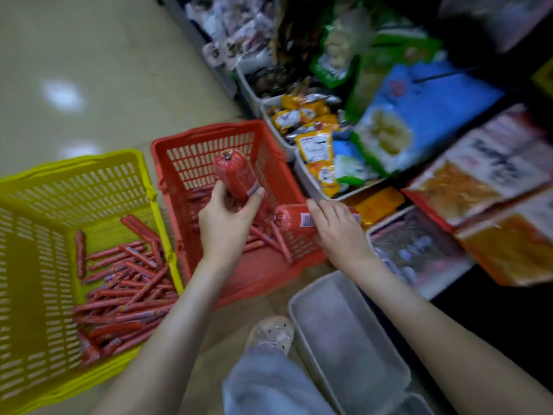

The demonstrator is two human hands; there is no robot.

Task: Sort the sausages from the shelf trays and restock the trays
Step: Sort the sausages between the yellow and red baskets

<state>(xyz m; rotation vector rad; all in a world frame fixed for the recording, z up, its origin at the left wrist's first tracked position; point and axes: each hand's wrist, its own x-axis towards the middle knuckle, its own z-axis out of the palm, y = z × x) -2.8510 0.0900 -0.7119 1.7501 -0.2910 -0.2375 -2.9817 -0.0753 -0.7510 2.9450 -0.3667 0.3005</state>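
Shop floor [89, 55], centre frame: yellow basket [89, 190], red basket [209, 145]; left hand [224, 223] clamps one thick sausage [236, 175], right hand [336, 227] clamps second thick sausage [294, 218].

No legible text: labels on the two fat sausages [236, 175] and print on the shelf packets [315, 148] were too blurred to read.

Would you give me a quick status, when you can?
Left hand holding thick sausage above red basket. Right hand gripping second sausage at basket's edge. No obstruction seen.
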